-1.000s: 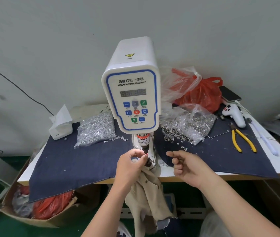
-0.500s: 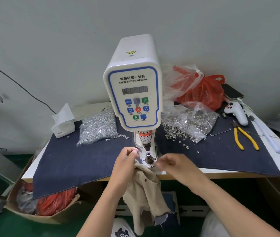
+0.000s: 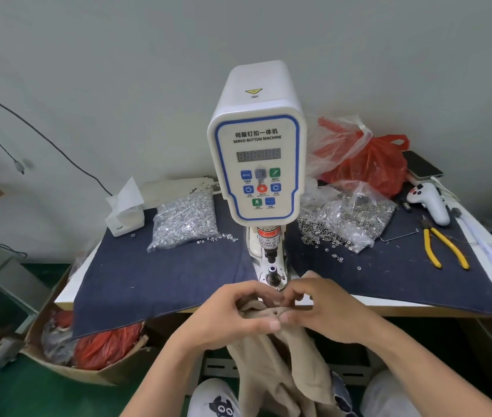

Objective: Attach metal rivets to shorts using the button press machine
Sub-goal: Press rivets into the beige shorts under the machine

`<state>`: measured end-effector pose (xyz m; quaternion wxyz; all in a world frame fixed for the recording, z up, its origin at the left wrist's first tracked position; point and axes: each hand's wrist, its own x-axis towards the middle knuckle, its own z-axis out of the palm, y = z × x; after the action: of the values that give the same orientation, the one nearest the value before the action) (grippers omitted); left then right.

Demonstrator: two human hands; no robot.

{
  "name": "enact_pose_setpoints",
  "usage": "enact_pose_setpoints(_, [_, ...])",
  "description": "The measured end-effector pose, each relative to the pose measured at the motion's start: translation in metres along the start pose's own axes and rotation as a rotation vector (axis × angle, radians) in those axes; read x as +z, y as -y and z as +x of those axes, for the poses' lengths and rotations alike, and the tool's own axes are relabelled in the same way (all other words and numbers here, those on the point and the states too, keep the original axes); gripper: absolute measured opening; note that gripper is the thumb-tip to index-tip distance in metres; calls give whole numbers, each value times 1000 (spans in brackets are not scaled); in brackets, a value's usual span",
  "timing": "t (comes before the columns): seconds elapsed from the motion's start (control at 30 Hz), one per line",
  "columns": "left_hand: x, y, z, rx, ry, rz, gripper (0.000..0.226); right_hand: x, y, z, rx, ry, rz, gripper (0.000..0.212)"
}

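Shorts (image 3: pixel 272 365): beige, bunched at the table (image 3: pixel 419 308) front edge, just below the press (image 3: pixel 258 164) die (image 3: pixel 272 273); the rest hangs down toward the person's lap. A small dark rivet (image 3: pixel 275 312) shows on the top fold.

Left hand (image 3: pixel 232 311): fingers curled, pinching the fold from the left, thumb beneath.

Right hand (image 3: pixel 326 308): fingers curled, pinching the same fold from the right; thumbs of the 2 hands nearly touch.

Change: 1 second ago the left hand was up at the die and the right hand was apart, off the fabric; both now grip the shorts, lower and nearer the person.

Also: 2 bags of metal parts, left bag (image 3: pixel 184 219) and right bag (image 3: pixel 347 218); pliers (image 3: pixel 443 246).
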<state>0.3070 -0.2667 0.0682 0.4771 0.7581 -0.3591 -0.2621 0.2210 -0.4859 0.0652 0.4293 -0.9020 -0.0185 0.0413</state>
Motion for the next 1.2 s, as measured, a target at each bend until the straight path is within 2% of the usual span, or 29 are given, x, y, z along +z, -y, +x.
enact_pose_setpoints(0.07, [-2,-1,2,31,-5,178,32,-2,0,-2,-15,-17,67,16])
enact_pose_setpoints(0.13, [-2,-1,4,77,-20,265,20,-5,0,-3,-55,13,102,14])
enact_pose_setpoints(0.23, [-7,0,3,122,-31,72,10,-11,-3,-1,-103,145,39,22])
enact_pose_setpoints(0.33, [-7,0,2,140,-32,-46,12,-18,-8,2,-104,233,-56,15])
enact_pose_setpoints(0.43, [-5,8,0,85,-107,-39,17,-22,-10,3,-221,180,-46,13])
enact_pose_setpoints(0.53, [-10,19,-3,33,-145,124,30,-27,-9,0,-272,105,113,12])
enact_pose_setpoints(0.63, [-7,24,-5,16,-90,146,39,-29,-6,-4,-251,100,245,7])
enact_pose_setpoints(0.7, [-4,24,-6,9,-100,82,39,-30,-4,-6,-220,104,384,14])
enact_pose_setpoints(0.8, [-1,22,-5,94,-128,-1,36,-31,0,-4,-173,112,510,17])
enact_pose_setpoints(0.87, [2,18,-2,117,-95,-25,41,-33,0,-1,-149,139,407,13])
enact_pose_setpoints(0.93, [5,14,2,81,-41,-1,46,-32,-3,2,-129,160,196,12])
enact_pose_setpoints(1.0, [5,14,7,21,-11,28,41,-30,-8,5,-119,149,155,11])
enact_pose_setpoints(1.1, [4,13,13,-46,29,49,14,-24,-17,8,-118,116,377,11])
enact_pose_setpoints(1.2, [-1,19,14,-63,-5,30,17,-16,-27,14,-36,53,552,21])
